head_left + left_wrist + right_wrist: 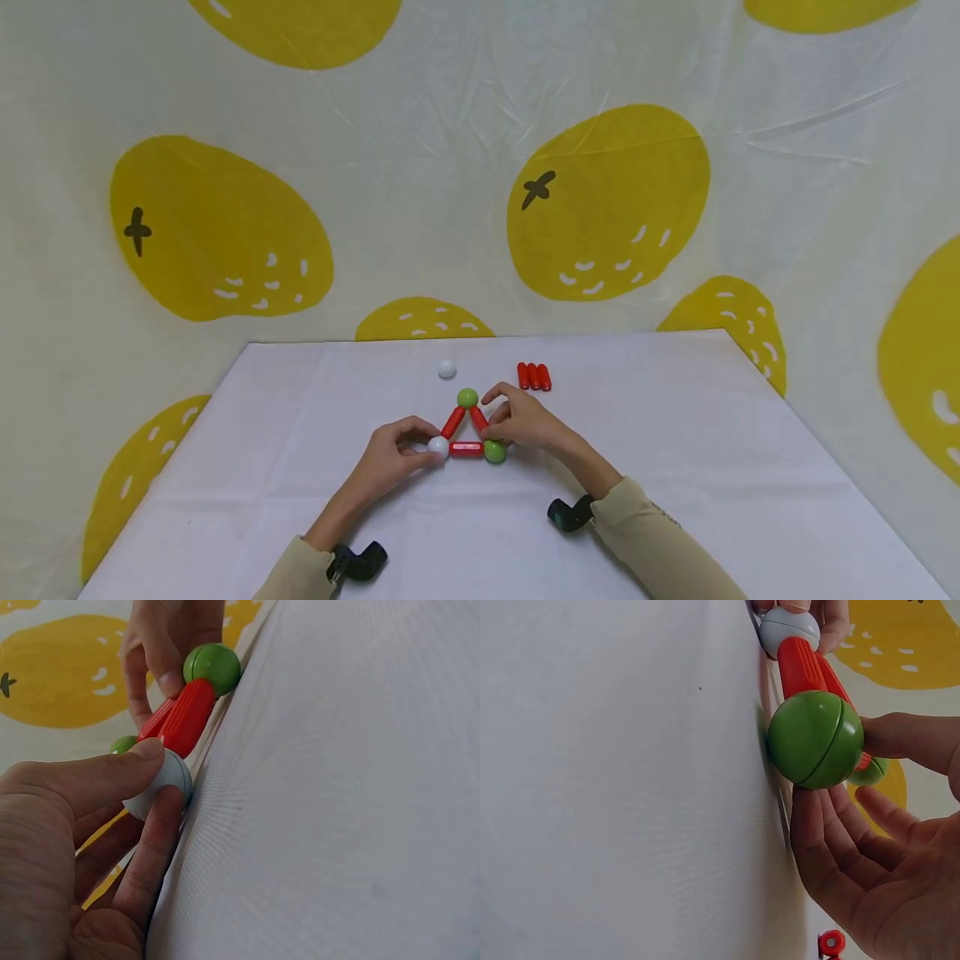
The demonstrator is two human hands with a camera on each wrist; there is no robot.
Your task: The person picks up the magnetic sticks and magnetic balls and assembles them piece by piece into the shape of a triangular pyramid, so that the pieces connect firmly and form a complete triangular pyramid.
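Pinching a white ball [438, 447] and green ball [494, 452], both hands curl.

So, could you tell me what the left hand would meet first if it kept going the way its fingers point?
Probably the red plastic rod along the triangle's near side: the left hand already pinches the white plastic ball, and that rod lies just beyond it.

Pinched a green ball [814, 739] between right hand [877, 862] thumb and fingers; joined by a red rod [801, 665] to a white ball [788, 627].
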